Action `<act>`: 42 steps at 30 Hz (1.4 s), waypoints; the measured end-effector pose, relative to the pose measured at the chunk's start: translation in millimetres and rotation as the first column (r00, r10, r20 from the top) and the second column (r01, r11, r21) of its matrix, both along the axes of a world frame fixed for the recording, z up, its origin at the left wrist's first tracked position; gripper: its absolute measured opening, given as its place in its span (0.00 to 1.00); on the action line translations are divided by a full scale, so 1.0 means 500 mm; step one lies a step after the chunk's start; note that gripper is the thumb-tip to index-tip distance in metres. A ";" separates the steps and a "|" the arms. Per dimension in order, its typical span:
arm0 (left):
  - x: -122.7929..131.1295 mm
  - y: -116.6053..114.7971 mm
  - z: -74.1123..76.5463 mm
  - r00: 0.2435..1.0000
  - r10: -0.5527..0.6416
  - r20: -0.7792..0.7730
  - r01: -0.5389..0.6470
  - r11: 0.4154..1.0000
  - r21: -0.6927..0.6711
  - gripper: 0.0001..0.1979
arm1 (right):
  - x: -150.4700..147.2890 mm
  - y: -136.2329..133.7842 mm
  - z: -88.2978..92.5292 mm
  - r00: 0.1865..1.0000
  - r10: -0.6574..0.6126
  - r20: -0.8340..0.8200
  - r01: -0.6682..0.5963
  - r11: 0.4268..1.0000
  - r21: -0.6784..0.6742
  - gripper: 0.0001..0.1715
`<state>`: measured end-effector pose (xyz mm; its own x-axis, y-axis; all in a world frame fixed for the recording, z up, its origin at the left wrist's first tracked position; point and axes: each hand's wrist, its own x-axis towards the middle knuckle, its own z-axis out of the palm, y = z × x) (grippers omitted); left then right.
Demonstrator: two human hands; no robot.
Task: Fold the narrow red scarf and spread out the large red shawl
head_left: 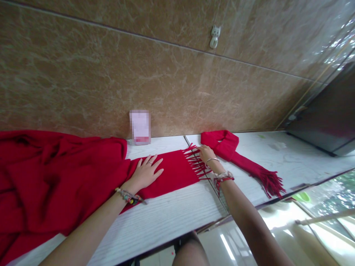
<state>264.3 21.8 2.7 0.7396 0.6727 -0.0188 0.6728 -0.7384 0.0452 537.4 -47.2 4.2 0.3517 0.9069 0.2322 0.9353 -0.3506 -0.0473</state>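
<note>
A red scarf lies flat on the white table, its fringed end spread toward the right. My left hand rests palm down on this scarf with its fingers spread. Over at the fringe is my right hand, its fingers bent and drawn together on the upper tassels. To the right of that hand sits a second red scarf, folded over in a loop, with its bunched fringe near the table's front edge. A large heap of red cloth covers the left side and meets the flat scarf.
The white table runs along a brown marbled wall. Against the wall leans a small pinkish card or packet, its face blurred out. A white cat-shaped hook is fixed higher up. A dark box-like object stands at the far right.
</note>
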 end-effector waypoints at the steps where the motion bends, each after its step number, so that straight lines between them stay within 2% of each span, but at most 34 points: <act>1: 0.000 0.000 0.000 1.000 0.002 -0.003 -0.002 1.000 0.002 0.25 | -0.001 0.001 0.000 0.999 0.031 -0.007 -0.031 0.999 0.022 0.21; 4: 0.001 -0.001 0.000 1.000 0.004 -0.008 -0.004 1.000 0.000 0.25 | -0.024 0.014 -0.005 0.968 0.248 -0.031 -0.243 0.965 0.101 0.21; 6: 0.002 0.000 0.001 1.000 0.003 -0.010 -0.003 1.000 -0.001 0.25 | -0.044 0.024 -0.012 0.919 0.392 -0.047 -0.387 0.918 0.088 0.20; 7: 0.002 0.000 0.001 1.000 0.002 -0.010 -0.002 1.000 -0.001 0.25 | -0.050 0.028 -0.015 0.903 0.426 -0.055 -0.423 0.904 0.056 0.20; 10: 0.002 0.001 0.002 1.000 0.003 -0.010 -0.003 1.000 -0.002 0.25 | -0.050 0.027 -0.023 0.933 0.356 -0.056 -0.358 0.934 -0.025 0.18; 13: 0.002 -0.001 0.004 1.000 0.001 -0.017 -0.001 1.000 -0.004 0.25 | -0.032 0.013 -0.023 0.989 0.145 -0.019 -0.146 0.988 -0.043 0.17; 15: 0.001 -0.002 0.006 1.000 0.002 -0.023 -0.002 1.000 -0.004 0.25 | -0.023 0.004 -0.019 1.000 0.013 0.014 -0.012 0.999 -0.044 0.18; 17: 0.001 -0.003 0.006 1.000 0.003 -0.026 -0.003 1.000 -0.005 0.25 | -0.023 0.004 -0.014 0.998 -0.050 0.038 0.051 0.999 -0.011 0.19; 18: 0.001 -0.003 0.006 1.000 0.004 -0.025 -0.004 1.000 -0.004 0.25 | -0.027 0.006 -0.013 0.999 -0.032 0.042 0.032 0.999 0.014 0.19; 20: 0.001 -0.003 0.005 1.000 0.005 -0.022 -0.005 1.000 -0.004 0.25 | -0.037 0.016 -0.015 0.994 0.101 0.036 -0.103 0.994 0.042 0.21; 22: 0.001 -0.002 0.003 1.000 0.007 -0.016 -0.007 1.000 -0.004 0.25 | -0.047 0.027 -0.023 0.953 0.303 0.009 -0.303 0.953 0.008 0.22; 24: 0.002 -0.001 0.002 1.000 0.007 -0.008 -0.007 1.000 -0.001 0.25 | -0.050 0.032 -0.035 0.907 0.420 -0.029 -0.421 0.906 -0.048 0.22; 26: 0.001 -0.001 0.002 1.000 0.004 0.000 -0.004 1.000 0.002 0.25 | -0.043 0.028 -0.042 0.918 0.394 -0.041 -0.396 0.915 -0.078 0.21; 28: 0.002 -0.002 0.003 1.000 0.003 0.001 -0.003 1.000 0.001 0.25 | -0.031 0.019 -0.041 0.965 0.260 -0.021 -0.261 0.964 -0.054 0.20; 30: 0.002 -0.003 0.004 1.000 0.004 -0.006 -0.004 1.000 -0.005 0.25 | -0.021 0.011 -0.031 0.988 0.156 -0.004 -0.155 0.988 0.014 0.19; 31: 0.002 -0.003 0.005 1.000 0.005 -0.009 -0.005 1.000 -0.008 0.25 | -0.020 0.009 -0.025 0.988 0.152 -0.003 -0.152 0.987 0.047 0.19; 33: 0.001 -0.003 0.005 1.000 0.006 -0.014 -0.006 1.000 -0.009 0.25 | -0.026 0.010 -0.015 0.971 0.238 -0.006 -0.237 0.968 0.084 0.19; 36: 0.001 -0.003 0.004 1.000 0.009 -0.010 -0.009 1.000 -0.004 0.25 | -0.051 0.021 -0.010 0.929 0.371 -0.009 -0.370 0.928 0.056 0.18; 38: 0.001 -0.002 0.003 1.000 0.008 -0.007 -0.008 1.000 -0.002 0.25 | -0.066 0.026 -0.013 0.934 0.356 -0.003 -0.356 0.934 0.025 0.17; 42: 0.002 -0.001 0.002 1.000 0.004 -0.005 -0.004 1.000 0.000 0.25 | -0.070 0.021 -0.016 0.978 0.204 0.032 -0.204 0.979 -0.022 0.17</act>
